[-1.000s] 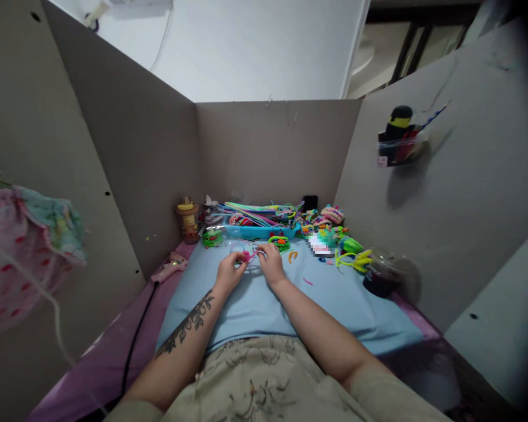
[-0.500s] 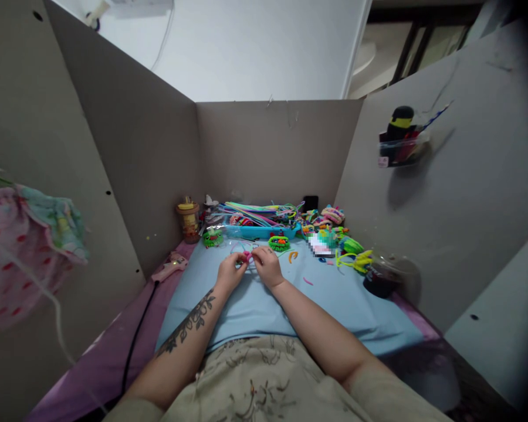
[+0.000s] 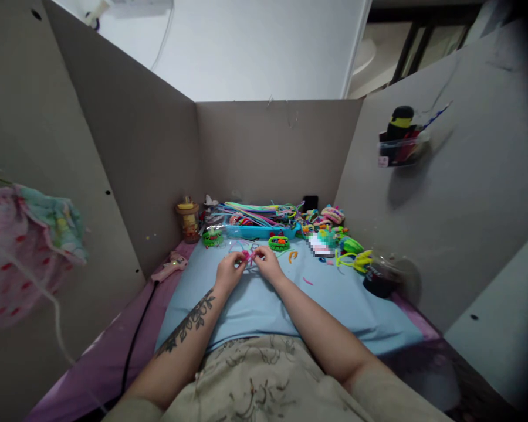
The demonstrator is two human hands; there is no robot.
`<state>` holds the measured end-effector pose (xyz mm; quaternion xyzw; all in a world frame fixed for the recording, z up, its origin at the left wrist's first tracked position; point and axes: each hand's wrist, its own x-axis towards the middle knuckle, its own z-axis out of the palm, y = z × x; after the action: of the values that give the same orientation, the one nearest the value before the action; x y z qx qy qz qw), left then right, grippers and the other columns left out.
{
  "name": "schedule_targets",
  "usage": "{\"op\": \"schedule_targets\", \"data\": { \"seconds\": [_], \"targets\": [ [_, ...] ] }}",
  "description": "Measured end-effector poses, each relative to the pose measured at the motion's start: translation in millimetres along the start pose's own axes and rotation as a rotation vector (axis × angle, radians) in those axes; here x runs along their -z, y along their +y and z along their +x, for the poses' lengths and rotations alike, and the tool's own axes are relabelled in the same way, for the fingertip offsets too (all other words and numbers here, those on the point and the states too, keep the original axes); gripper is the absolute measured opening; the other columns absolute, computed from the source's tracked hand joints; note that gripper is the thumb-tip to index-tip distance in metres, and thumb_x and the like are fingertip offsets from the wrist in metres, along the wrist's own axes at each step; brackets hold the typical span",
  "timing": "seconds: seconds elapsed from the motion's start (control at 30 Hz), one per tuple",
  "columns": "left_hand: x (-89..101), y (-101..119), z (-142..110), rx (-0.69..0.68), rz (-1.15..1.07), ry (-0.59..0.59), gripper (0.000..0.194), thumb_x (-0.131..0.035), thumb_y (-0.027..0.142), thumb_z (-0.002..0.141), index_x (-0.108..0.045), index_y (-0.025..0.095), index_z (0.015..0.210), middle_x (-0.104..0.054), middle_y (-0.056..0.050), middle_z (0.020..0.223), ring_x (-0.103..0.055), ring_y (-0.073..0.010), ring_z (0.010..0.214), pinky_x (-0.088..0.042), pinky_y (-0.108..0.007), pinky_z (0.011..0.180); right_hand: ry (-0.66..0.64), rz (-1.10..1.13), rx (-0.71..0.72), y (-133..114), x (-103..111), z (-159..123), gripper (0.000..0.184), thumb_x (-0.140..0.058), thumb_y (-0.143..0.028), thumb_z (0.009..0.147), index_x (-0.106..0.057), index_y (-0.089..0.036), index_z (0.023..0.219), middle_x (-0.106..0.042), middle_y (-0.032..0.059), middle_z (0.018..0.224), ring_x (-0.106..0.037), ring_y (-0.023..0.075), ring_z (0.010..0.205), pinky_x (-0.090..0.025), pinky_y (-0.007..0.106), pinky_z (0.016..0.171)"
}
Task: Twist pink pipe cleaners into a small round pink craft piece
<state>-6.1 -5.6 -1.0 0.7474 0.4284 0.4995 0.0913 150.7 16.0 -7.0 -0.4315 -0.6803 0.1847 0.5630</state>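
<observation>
Both hands meet over the blue cloth, pinching a small pink pipe cleaner [image 3: 247, 256] that looks bent or twisted. My left hand [image 3: 230, 269] grips its left side between thumb and fingertips. On the right side, my right hand [image 3: 267, 264] is closed on the same piece, partly hiding it. Just beyond my fingers sits a green fuzzy ring-shaped piece [image 3: 279, 243] with orange and red bits inside. An orange curled pipe cleaner [image 3: 293, 257] and a short pink one [image 3: 308, 281] lie right of my hands.
A blue tray [image 3: 264, 233] of colourful pipe cleaners stands at the back. On the left are a pink glue gun [image 3: 169, 266] with a black cord and a brown cup [image 3: 188, 223]. A dark container [image 3: 381, 280] stands at right. Grey panels surround the table on three sides.
My right fingers have shifted slightly down and away from the left, showing more of the pink piece. The left hand has hardly moved.
</observation>
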Motion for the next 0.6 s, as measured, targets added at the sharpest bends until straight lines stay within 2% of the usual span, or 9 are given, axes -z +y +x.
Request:
{"op": "schedule_targets", "data": {
  "seconds": [0.13,0.23,0.5,0.6],
  "targets": [
    [0.5,0.5,0.1,0.002,0.03,0.022,0.004,-0.057,0.02,0.075,-0.059,0.02,0.078,-0.064,0.0,0.075,-0.058,-0.0134,0.072,-0.043,-0.025,0.07,-0.09,0.225,-0.111,2.9,-6.5,-1.5,0.01,-0.055,-0.023,0.066,-0.051,-0.019,0.074,-0.053,-0.002,0.07,-0.053,0.0136,0.066,-0.044,0.025,0.061],
    [0.8,1.1,0.4,0.007,0.046,0.027,0.002,-0.058,0.02,0.075,-0.059,0.02,0.076,-0.064,0.0,0.074,-0.057,-0.0133,0.071,-0.043,-0.025,0.069,-0.106,0.334,-0.174,0.6,-9.0,-3.1,0.016,-0.056,-0.023,0.063,-0.048,-0.02,0.077,-0.054,-0.0029,0.072,-0.054,0.0121,0.063,-0.044,0.024,0.057],
    [-0.5,2.0,0.6,0.034,0.024,0.003,0.002,-0.059,0.022,0.074,-0.06,0.02,0.075,-0.064,0.0,0.074,-0.058,-0.0136,0.071,-0.043,-0.025,0.068,-0.03,0.233,-0.168,4.7,-10.7,-1.3,0.012,-0.057,-0.024,0.063,-0.048,-0.019,0.068,-0.052,-0.0036,0.066,-0.052,0.0118,0.061,-0.044,0.023,0.057],
    [-0.5,1.7,1.5,0.068,-0.036,0.023,0.003,-0.059,0.022,0.073,-0.06,0.02,0.075,-0.064,0.0,0.074,-0.057,-0.0131,0.07,-0.044,-0.025,0.067,0.042,0.237,-0.203,4.8,-11.0,-1.6,0.018,-0.059,-0.025,0.062,-0.051,-0.019,0.077,-0.055,-0.0021,0.074,-0.055,0.0117,0.06,-0.045,0.023,0.056]
  ]
}}
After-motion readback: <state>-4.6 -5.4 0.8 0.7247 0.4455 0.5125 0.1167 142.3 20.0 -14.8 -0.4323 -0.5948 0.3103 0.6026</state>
